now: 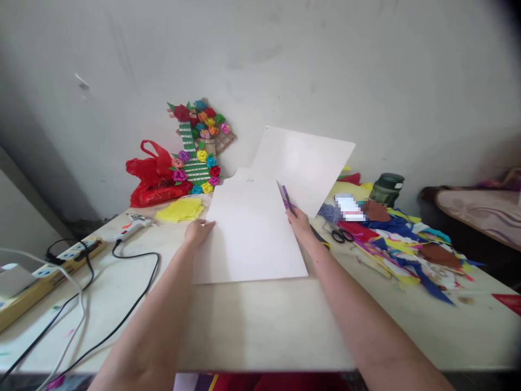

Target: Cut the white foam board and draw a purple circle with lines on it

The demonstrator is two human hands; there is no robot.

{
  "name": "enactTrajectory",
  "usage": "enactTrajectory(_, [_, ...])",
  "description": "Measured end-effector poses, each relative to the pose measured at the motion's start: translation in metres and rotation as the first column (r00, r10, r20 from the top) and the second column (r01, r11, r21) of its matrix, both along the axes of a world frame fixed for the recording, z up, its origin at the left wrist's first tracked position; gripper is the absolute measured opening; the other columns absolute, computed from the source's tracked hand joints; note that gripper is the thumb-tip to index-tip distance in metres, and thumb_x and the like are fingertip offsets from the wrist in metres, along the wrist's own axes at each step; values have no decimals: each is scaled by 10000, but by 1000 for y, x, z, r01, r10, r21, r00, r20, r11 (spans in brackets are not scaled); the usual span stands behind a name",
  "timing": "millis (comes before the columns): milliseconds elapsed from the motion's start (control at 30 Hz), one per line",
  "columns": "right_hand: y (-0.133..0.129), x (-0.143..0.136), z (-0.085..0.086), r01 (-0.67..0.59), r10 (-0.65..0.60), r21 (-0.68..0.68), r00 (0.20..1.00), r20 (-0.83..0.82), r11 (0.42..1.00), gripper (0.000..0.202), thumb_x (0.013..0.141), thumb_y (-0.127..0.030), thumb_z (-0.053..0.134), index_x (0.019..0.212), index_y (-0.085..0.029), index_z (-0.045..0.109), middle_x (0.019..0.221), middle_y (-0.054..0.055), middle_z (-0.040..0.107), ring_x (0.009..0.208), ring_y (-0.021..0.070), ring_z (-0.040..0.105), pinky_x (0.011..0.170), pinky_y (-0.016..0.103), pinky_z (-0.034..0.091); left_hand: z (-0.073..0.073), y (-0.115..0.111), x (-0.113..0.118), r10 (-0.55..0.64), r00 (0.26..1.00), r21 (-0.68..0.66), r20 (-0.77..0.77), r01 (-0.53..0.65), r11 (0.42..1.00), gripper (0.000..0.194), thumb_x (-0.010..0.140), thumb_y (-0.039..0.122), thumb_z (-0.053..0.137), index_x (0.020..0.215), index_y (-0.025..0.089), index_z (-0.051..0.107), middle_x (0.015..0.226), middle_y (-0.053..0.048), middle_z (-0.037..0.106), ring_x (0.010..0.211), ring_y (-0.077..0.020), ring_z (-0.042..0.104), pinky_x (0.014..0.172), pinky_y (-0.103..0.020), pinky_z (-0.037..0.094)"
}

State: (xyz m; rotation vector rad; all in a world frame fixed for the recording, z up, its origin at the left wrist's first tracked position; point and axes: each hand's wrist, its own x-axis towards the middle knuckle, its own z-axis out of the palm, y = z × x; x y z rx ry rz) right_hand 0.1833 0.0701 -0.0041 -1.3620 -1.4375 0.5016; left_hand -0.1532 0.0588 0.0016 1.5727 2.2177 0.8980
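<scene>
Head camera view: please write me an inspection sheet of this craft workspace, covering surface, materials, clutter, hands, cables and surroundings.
Surface: pale table, with small coloured marks at left.
Job's things: white sheet between the hands; second white sheet behind it, at an angle; purple pen.
Clutter: coloured scraps, black-handled scissors and dark green container at right; yellow pieces and red bag at left.
Hands: left hand at the sheet's left edge; right hand at its right edge, holding the pen.
Cables: black and white cables near the power strip, reaching the front edge.
Surroundings: grey wall; flower decoration before it.
</scene>
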Motion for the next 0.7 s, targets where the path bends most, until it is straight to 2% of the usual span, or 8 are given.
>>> enactTrajectory(100, [-4, -4, 5, 48, -37, -48, 976, 215, 998, 353, 787, -473, 367, 755, -180, 560, 582, -6, 519, 562, 139, 471, 544, 240, 331, 2, 1, 3, -25, 990, -26, -141, 22, 999, 475, 722, 522, 473, 938, 131, 633, 973, -140, 643, 933, -276, 574, 734, -310, 410])
enactTrajectory(167, [-8, -7, 10, 104, -62, -96, 930, 361, 990, 371, 816, -462, 336, 828, -184, 582, 658, 26, 576, 625, 162, 518, 578, 254, 345, 5, -1, 6, -3, 982, -31, -187, -3, 1000, 534, 741, 531, 433, 1033, 117, 604, 1057, -166, 609, 991, -295, 544, 762, -332, 408])
enactTrajectory(267, [-16, -14, 16, 181, -80, -145, 849, 523, 973, 418, 850, -462, 288, 953, -184, 585, 795, 80, 628, 749, 202, 568, 629, 274, 361, 13, -11, 18, 84, 969, -23, -233, -92, 995, 633, 748, 536, 415, 1216, 116, 486, 1200, -187, 522, 1118, -335, 447, 813, -386, 398])
enactTrajectory(333, [-19, -18, 16, 196, -55, -179, 808, 586, 964, 435, 865, -456, 264, 997, -184, 576, 859, 100, 638, 805, 214, 580, 654, 279, 366, 19, -19, 33, 91, 954, 4, -285, -94, 996, 680, 750, 537, 414, 1299, 137, 393, 1301, -166, 441, 1189, -339, 373, 879, -427, 363])
enactTrajectory(400, [-21, -22, 13, 203, -28, -215, 786, 617, 955, 433, 876, -443, 248, 1023, -189, 567, 892, 102, 644, 832, 215, 586, 665, 279, 369, 20, -28, 53, -1, 925, 10, -381, 5, 1000, 739, 752, 572, 388, 1357, 156, 302, 1418, -124, 284, 1287, -325, 221, 985, -475, 246])
enactTrajectory(467, [-21, -24, 8, 212, -16, -240, 781, 624, 947, 424, 882, -433, 241, 1045, -201, 557, 909, 93, 649, 847, 213, 588, 665, 278, 371, 16, -35, 75, -191, 885, -93, -425, 168, 981, 825, 727, 653, 348, 1391, 180, 221, 1460, -83, 177, 1330, -308, 87, 1029, -521, 116])
enactTrajectory(533, [-21, -24, 5, 210, -13, -249, 788, 616, 945, 411, 884, -429, 245, 1051, -213, 553, 917, 77, 653, 856, 208, 588, 660, 273, 372, 7, -39, 93, -349, 823, -190, -449, 294, 937, 887, 700, 713, 301, 1403, 185, 177, 1472, -66, 111, 1339, -300, 9, 1035, -538, 26])
enactTrajectory(700, [-22, -25, 2, 198, -13, -253, 810, 586, 947, 388, 880, -425, 269, 1010, -226, 575, 893, 49, 661, 820, 182, 583, 628, 249, 360, -16, -39, 110, -433, 778, -253, -455, 354, 901, 942, 683, 764, 189, 1401, 153, 186, 1470, -93, 93, 1337, -311, 3, 1039, -523, -8])
